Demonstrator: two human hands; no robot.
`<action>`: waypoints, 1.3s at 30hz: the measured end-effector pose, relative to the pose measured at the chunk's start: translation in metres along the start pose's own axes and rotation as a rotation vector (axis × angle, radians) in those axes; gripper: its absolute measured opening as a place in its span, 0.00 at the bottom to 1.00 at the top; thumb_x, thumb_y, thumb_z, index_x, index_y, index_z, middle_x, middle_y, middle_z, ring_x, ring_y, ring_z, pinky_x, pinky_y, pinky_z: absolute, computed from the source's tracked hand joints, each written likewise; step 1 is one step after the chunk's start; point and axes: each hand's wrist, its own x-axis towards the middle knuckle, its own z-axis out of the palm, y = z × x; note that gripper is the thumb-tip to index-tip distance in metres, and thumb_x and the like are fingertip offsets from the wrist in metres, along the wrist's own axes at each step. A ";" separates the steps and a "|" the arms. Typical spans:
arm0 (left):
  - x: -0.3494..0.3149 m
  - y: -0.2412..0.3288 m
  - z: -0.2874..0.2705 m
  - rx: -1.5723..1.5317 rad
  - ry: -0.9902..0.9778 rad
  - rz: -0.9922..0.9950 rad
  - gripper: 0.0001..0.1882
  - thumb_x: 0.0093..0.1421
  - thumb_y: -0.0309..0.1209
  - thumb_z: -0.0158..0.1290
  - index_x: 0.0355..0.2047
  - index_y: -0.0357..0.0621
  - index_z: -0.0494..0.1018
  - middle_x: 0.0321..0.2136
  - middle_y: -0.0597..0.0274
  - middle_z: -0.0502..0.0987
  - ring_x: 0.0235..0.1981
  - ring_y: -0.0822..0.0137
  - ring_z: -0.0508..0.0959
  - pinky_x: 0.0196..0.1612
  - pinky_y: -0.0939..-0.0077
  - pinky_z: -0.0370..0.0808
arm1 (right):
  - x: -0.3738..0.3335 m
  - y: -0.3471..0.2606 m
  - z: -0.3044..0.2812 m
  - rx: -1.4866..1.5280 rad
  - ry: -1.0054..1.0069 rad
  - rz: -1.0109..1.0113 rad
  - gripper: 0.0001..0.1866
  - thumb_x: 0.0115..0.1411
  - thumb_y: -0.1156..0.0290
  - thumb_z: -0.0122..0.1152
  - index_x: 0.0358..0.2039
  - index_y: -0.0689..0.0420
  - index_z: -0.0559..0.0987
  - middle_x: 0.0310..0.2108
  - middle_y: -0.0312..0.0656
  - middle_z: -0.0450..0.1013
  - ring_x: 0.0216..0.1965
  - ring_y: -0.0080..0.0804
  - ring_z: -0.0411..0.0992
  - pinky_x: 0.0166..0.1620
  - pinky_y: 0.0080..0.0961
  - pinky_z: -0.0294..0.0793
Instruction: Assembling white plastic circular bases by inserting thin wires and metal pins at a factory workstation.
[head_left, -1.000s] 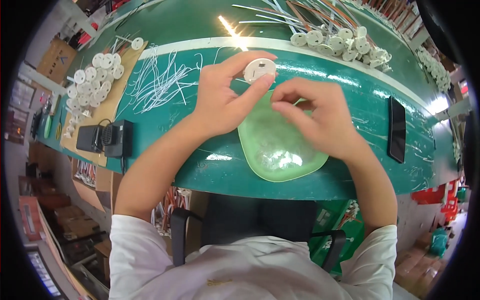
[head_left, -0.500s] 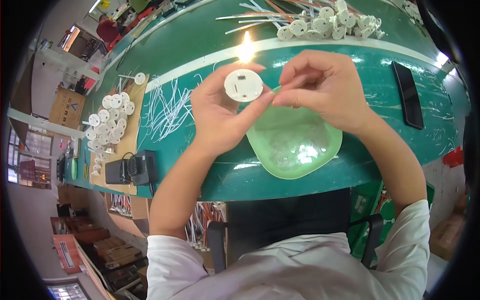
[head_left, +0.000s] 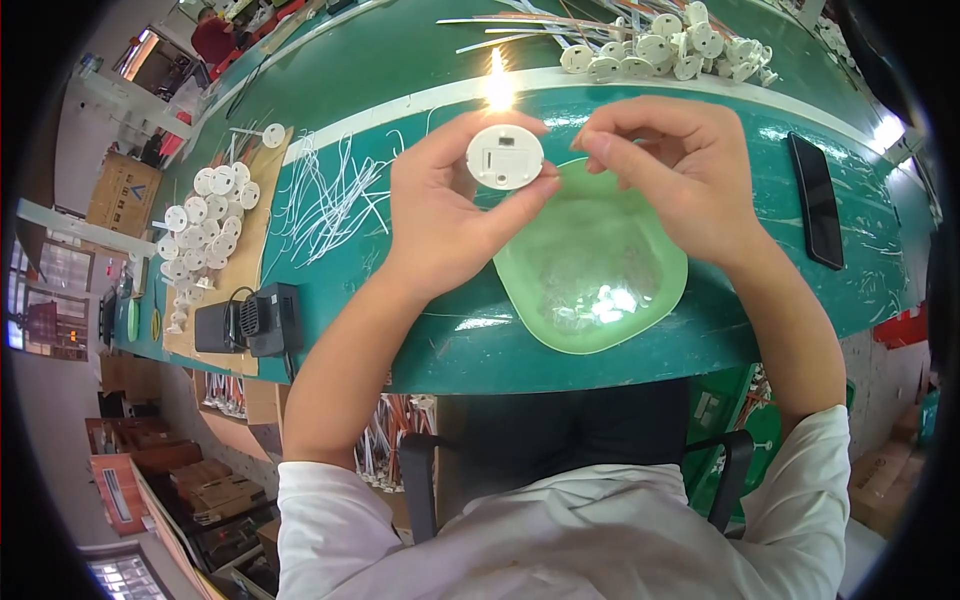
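Observation:
My left hand (head_left: 445,195) is closed around a round white plastic disc (head_left: 505,157), with thumb and fingers at its rim. The disc's slotted, recessed face points toward me. A bright yellow-white glow (head_left: 499,88) shows just beyond it; whether it belongs to the held piece I cannot tell. To its right, my right hand (head_left: 690,175) is raised apart from the disc, its thumb and index fingertips pressed together. Anything between them is too small to make out. Below both hands lies a light green shallow bowl (head_left: 600,335) with shiny, unclear contents.
White discs with stems (head_left: 205,225) are heaped on cardboard at left, beside loose white wires (head_left: 335,200) and a black device (head_left: 270,318). More discs on long strips (head_left: 660,50) lie at the back. A black phone (head_left: 818,200) rests at right on the green table (head_left: 450,350).
My right hand has drawn away from the disc's edge to the right, fingertips still together. The left hand with the disc has shifted slightly right and up in view.

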 end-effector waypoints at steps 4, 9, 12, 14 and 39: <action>-0.001 -0.001 0.002 0.095 -0.074 0.026 0.26 0.50 0.17 0.63 0.51 0.37 0.74 0.40 0.59 0.81 0.41 0.71 0.81 0.48 0.75 0.76 | -0.001 -0.003 0.003 -0.021 0.071 -0.056 0.05 0.60 0.78 0.63 0.36 0.64 0.83 0.32 0.38 0.80 0.31 0.22 0.77 0.32 0.17 0.74; -0.001 0.007 0.010 0.156 -0.052 0.107 0.30 0.58 0.22 0.57 0.62 0.36 0.65 0.48 0.52 0.80 0.46 0.66 0.81 0.50 0.73 0.76 | -0.009 -0.007 0.011 -0.268 0.187 -0.399 0.04 0.56 0.80 0.65 0.33 0.64 0.82 0.27 0.42 0.80 0.25 0.26 0.78 0.30 0.21 0.77; -0.001 0.002 0.013 -0.106 -0.016 0.119 0.26 0.71 0.31 0.40 0.67 0.31 0.57 0.52 0.48 0.77 0.50 0.61 0.80 0.50 0.71 0.76 | -0.010 -0.004 0.015 -0.424 0.236 -0.577 0.04 0.53 0.82 0.66 0.31 0.63 0.82 0.25 0.43 0.79 0.24 0.30 0.79 0.29 0.21 0.77; -0.002 0.005 0.012 -0.071 -0.039 0.144 0.25 0.71 0.29 0.41 0.66 0.31 0.58 0.53 0.47 0.77 0.50 0.61 0.79 0.51 0.70 0.76 | -0.009 -0.003 0.019 -0.421 0.268 -0.605 0.04 0.53 0.82 0.66 0.31 0.62 0.82 0.26 0.43 0.79 0.24 0.32 0.79 0.29 0.21 0.77; -0.006 0.005 0.007 -0.243 -0.003 0.064 0.22 0.63 0.17 0.53 0.58 0.31 0.69 0.55 0.47 0.74 0.51 0.60 0.78 0.55 0.64 0.76 | -0.014 -0.014 0.021 -0.245 0.172 -0.516 0.06 0.55 0.85 0.61 0.34 0.64 0.77 0.42 0.49 0.79 0.39 0.40 0.79 0.42 0.26 0.78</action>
